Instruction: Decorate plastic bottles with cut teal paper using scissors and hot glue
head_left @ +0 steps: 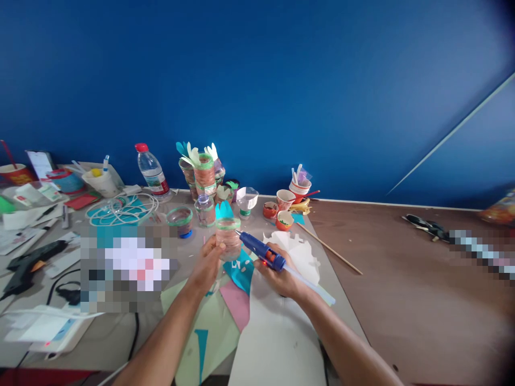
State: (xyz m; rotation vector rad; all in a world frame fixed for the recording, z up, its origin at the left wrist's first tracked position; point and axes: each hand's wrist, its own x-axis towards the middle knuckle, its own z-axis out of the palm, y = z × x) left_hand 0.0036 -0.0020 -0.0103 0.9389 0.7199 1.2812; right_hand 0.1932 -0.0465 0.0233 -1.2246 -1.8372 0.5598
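Observation:
My left hand (207,264) is closed around a clear plastic cup (228,238) wrapped in brownish-pink cord, with a green band at its rim. A blue paper cutout (223,210) with rounded tips rises behind that rim. In my right hand (279,271) is a blue glue gun (261,250), a glue stick trailing out of its back and a small red light showing. Its nozzle points left, at the cup's upper side; whether it touches cannot be made out. Blue, pink (237,304) and pale green paper (211,327) lies below my hands.
Behind stand a wrapped bottle (205,210), a wrapped bowl (180,220), paper cups (285,199) and a red-capped water bottle (153,172). A black glue gun (30,262), coiled white cord (123,210) and power strip (64,329) lie left. A wooden stick (330,249) lies right.

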